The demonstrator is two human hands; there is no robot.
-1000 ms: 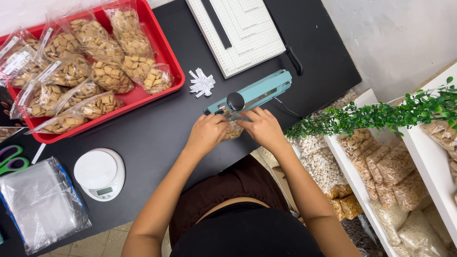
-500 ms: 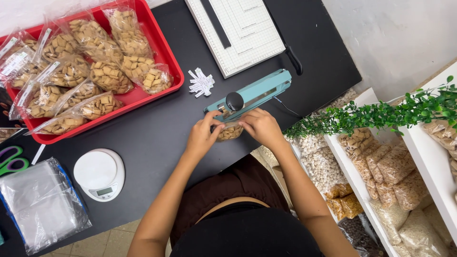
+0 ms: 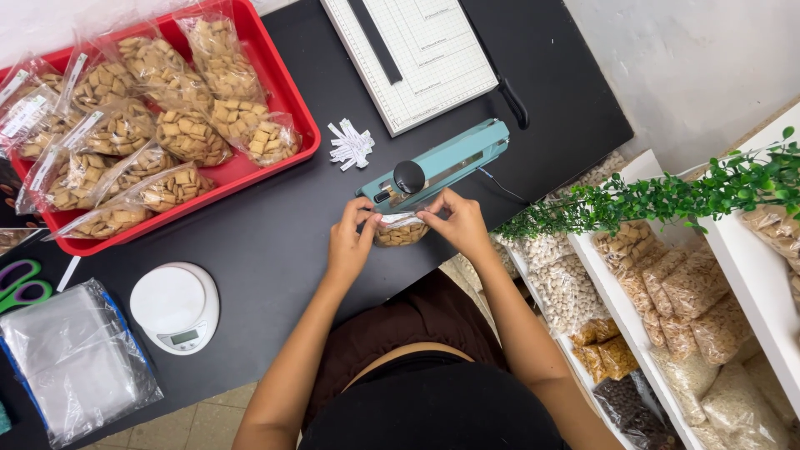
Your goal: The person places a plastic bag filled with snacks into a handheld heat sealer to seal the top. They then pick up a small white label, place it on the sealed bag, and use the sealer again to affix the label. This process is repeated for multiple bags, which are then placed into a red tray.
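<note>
Both hands pinch a snack bag over the black table.

Top of small snack bag hidden under teal heat sealer and fingertips. Scissors cut by left edge. Paper cutter board cropped at top. Scale display too small to read.

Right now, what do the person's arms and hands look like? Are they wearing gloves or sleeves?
No gloves and no sleeves. The left hand and right hand are bare, and both arms are uncovered as far up as the picture shows. I can't see any rings, watch or bracelets. Below the arms the person wears a black top and brown bottoms.
</note>
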